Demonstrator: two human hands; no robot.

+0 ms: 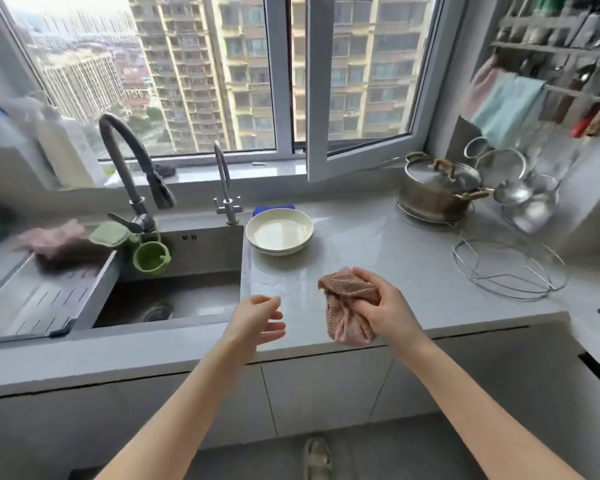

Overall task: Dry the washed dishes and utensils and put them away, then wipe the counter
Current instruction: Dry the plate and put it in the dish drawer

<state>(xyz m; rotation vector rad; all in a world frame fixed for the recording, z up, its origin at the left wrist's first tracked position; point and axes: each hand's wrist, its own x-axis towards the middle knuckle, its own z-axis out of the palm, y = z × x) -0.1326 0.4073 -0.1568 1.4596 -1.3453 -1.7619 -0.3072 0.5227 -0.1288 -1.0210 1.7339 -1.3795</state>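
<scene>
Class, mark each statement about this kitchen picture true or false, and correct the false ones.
1. The right hand grips a pink cloth. True.
2. The left hand holds a spoon. False: it is open and holds nothing.
3. The white plates lie in the sink. False: they stand on the counter beside it.
4. The steel pot has its lid on. True.

Daylit kitchen, wide-angle view
Bright daylight enters through the window point(201, 81); the glossy counter point(378, 244) shows pale glare. Edges bend and smear, with the rack point(548, 46) at right blurred.
</scene>
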